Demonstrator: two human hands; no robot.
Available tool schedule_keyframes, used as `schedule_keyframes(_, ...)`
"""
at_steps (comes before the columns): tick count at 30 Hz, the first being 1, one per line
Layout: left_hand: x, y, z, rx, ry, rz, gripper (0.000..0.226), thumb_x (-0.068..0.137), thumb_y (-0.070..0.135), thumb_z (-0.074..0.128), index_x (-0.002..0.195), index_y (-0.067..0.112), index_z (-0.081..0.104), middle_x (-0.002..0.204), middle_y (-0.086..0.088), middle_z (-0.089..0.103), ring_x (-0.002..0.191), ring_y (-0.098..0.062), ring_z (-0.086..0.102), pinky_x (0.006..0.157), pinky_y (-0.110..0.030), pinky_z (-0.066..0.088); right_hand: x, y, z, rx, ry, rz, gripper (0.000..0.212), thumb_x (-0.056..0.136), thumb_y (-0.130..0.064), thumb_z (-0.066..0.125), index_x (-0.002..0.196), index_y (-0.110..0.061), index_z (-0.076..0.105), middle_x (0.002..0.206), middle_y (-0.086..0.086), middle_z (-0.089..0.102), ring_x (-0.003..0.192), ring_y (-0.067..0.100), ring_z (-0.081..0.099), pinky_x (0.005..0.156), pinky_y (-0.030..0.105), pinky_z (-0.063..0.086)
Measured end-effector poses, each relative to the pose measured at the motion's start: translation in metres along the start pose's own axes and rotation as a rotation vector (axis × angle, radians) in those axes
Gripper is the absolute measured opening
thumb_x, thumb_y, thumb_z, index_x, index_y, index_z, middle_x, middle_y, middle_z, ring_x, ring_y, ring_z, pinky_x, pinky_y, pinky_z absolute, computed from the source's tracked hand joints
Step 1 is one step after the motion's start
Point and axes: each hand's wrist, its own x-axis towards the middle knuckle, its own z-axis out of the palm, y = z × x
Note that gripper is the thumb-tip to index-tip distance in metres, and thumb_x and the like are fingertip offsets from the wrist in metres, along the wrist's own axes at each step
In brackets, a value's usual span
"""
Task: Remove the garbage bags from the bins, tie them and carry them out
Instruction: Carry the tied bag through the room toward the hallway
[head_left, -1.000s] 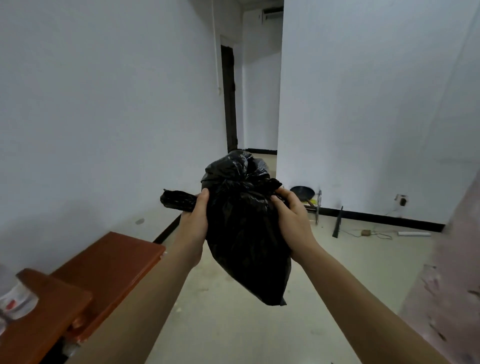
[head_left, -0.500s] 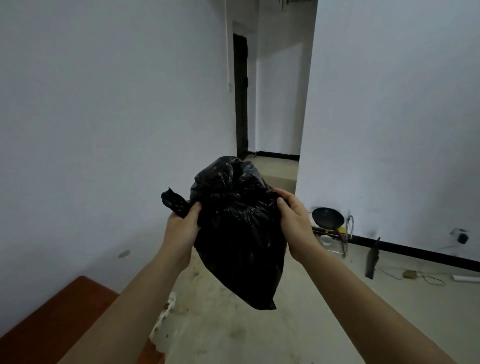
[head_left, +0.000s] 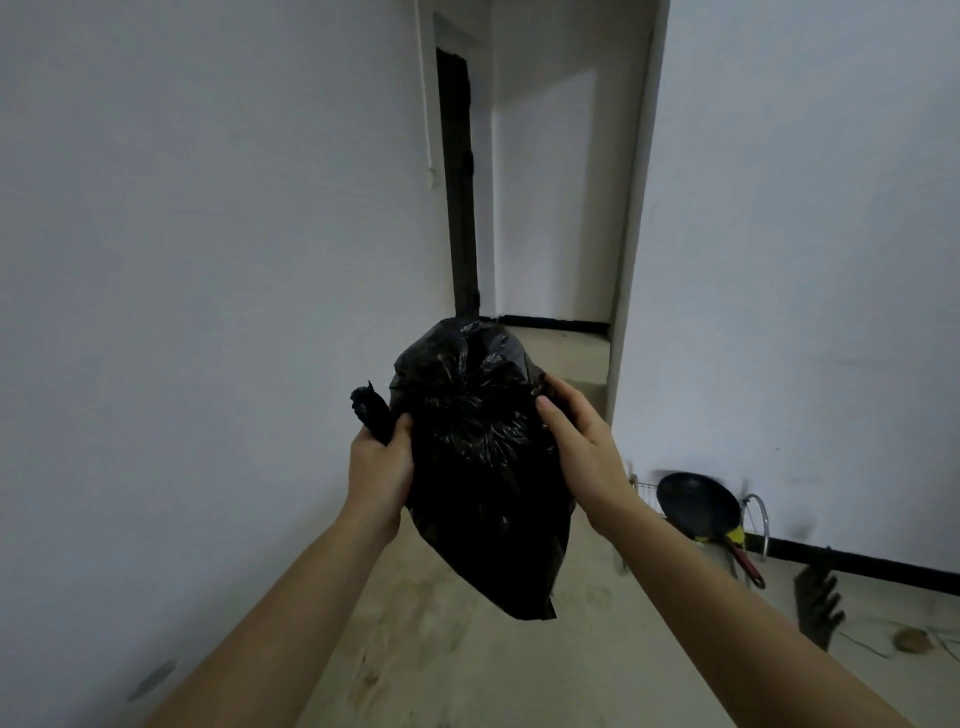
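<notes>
Garbage bag (head_left: 483, 467), black and crumpled, hangs in the air between both hands, above the bare concrete floor (head_left: 467, 670). Its gathered top bulges above the fingers, and its pointed bottom droops below the wrists.

The left hand (head_left: 379, 467) grips the bag's left side. The thumb presses on the plastic, and the other left fingers are hidden behind the bag. A twisted tail (head_left: 370, 410) of the bag sticks up out of that fist, just left of the thumb.

The right hand (head_left: 582, 447) grips the bag's upper right. Its fingers (head_left: 563, 389) curl over the crumpled plastic, and the thumb lies on the near face.

Below and to the right of the right fingers, a black frying pan (head_left: 698, 504) with a red handle leans in a wire rack (head_left: 756, 519) at the foot of the white wall (head_left: 805, 260). Further right, a blurred dark object (head_left: 818, 603) stands by the black baseboard (head_left: 883, 569); what it is cannot be told. Above and beyond the fingers, a dark doorway (head_left: 457, 182) opens at the left of a corridor.
</notes>
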Motion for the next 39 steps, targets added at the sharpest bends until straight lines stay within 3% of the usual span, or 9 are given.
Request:
schedule_keyframes(4, 0.121, -0.027, 0.059, 0.023, -0.018, 0.011, 0.029, 0.101, 0.029, 0.055, 0.122, 0.012, 0.064, 0.109, -0.006, 0.073, 0.098, -0.020, 0.070, 0.086, -0.036, 0.057, 0.120, 0.051, -0.014, 0.004, -0.013, -0.010, 0.050, 0.098, -0.031, 0.060, 0.146, -0.031, 0.047, 0.133, -0.013, 0.062, 0.119, 0.001, 0.060, 0.100, 0.025, 0.049)
schedule_keyframes(9, 0.266, -0.039, 0.129, 0.039, -0.099, 0.017, 0.031, 0.098, 0.036, 0.057, 0.121, 0.017, 0.067, 0.111, -0.003, 0.074, 0.101, -0.018, 0.071, 0.095, -0.040, 0.056, 0.275, 0.098, -0.037, -0.028, -0.016, -0.014, 0.051, 0.099, -0.020, 0.059, 0.147, -0.030, 0.044, 0.133, -0.011, 0.061, 0.119, 0.002, 0.059, 0.101, 0.024, 0.049)
schedule_keyframes(12, 0.354, -0.024, 0.168, -0.006, -0.174, 0.030, 0.028, 0.097, 0.033, 0.061, 0.119, 0.018, 0.069, 0.111, -0.002, 0.075, 0.102, -0.016, 0.072, 0.096, -0.038, 0.055, 0.389, 0.110, -0.044, -0.048, 0.018, -0.020, 0.046, 0.101, -0.014, 0.055, 0.145, -0.024, 0.048, 0.132, -0.008, 0.061, 0.115, -0.002, 0.058, 0.094, 0.013, 0.050)
schedule_keyframes(14, 0.401, -0.011, 0.185, -0.098, -0.203, 0.016, 0.030, 0.096, 0.031, 0.065, 0.120, 0.014, 0.068, 0.112, -0.003, 0.075, 0.105, -0.016, 0.071, 0.096, -0.035, 0.055, 0.453, 0.113, -0.040, -0.016, 0.047, -0.007, 0.042, 0.101, -0.012, 0.053, 0.143, -0.020, 0.050, 0.130, -0.005, 0.062, 0.115, 0.002, 0.060, 0.092, 0.013, 0.051)
schedule_keyframes(19, 0.521, -0.014, 0.215, -0.274, -0.263, -0.031, 0.024, 0.096, 0.009, 0.058, 0.116, 0.000, 0.067, 0.115, -0.011, 0.074, 0.110, -0.022, 0.069, 0.092, -0.029, 0.052, 0.590, 0.147, -0.021, -0.004, 0.104, 0.039, 0.037, 0.103, -0.011, 0.048, 0.138, -0.019, 0.054, 0.126, -0.004, 0.065, 0.115, 0.009, 0.062, 0.105, 0.033, 0.050)
schedule_keyframes(23, 0.626, -0.047, 0.241, -0.098, -0.236, 0.014, 0.021, 0.093, -0.002, 0.056, 0.106, 0.003, 0.071, 0.102, -0.008, 0.077, 0.099, -0.018, 0.071, 0.079, -0.024, 0.055, 0.692, 0.188, -0.004, -0.017, 0.102, 0.055, 0.036, 0.102, -0.011, 0.051, 0.137, -0.020, 0.055, 0.123, -0.005, 0.065, 0.112, 0.007, 0.063, 0.104, 0.033, 0.050)
schedule_keyframes(27, 0.756, -0.066, 0.265, 0.031, -0.179, 0.065, 0.020, 0.095, 0.006, 0.058, 0.102, 0.019, 0.072, 0.102, 0.001, 0.075, 0.093, -0.009, 0.071, 0.074, -0.017, 0.053, 0.811, 0.227, 0.022, -0.017, 0.097, 0.067, 0.036, 0.097, -0.017, 0.059, 0.133, -0.023, 0.057, 0.124, -0.001, 0.066, 0.113, 0.014, 0.064, 0.104, 0.040, 0.050)
schedule_keyframes(29, 0.825, -0.063, 0.278, 0.065, -0.187, 0.059, 0.019, 0.096, 0.008, 0.058, 0.103, 0.018, 0.072, 0.101, 0.002, 0.074, 0.093, -0.011, 0.070, 0.076, -0.018, 0.053, 0.873, 0.235, 0.031, -0.060, 0.102, 0.061, 0.038, 0.095, -0.020, 0.062, 0.132, -0.024, 0.057, 0.124, -0.002, 0.065, 0.114, 0.014, 0.064, 0.105, 0.041, 0.050)
schedule_keyframes(39, 1.098, -0.076, 0.396, 0.061, -0.343, -0.038, 0.029, 0.096, 0.009, 0.053, 0.122, 0.010, 0.067, 0.113, -0.005, 0.073, 0.099, -0.016, 0.068, 0.075, -0.020, 0.053, 1.125, 0.297, 0.022, -0.141, 0.189, 0.111, 0.039, 0.098, -0.024, 0.058, 0.137, -0.025, 0.053, 0.127, -0.005, 0.062, 0.114, 0.010, 0.061, 0.094, 0.026, 0.049)
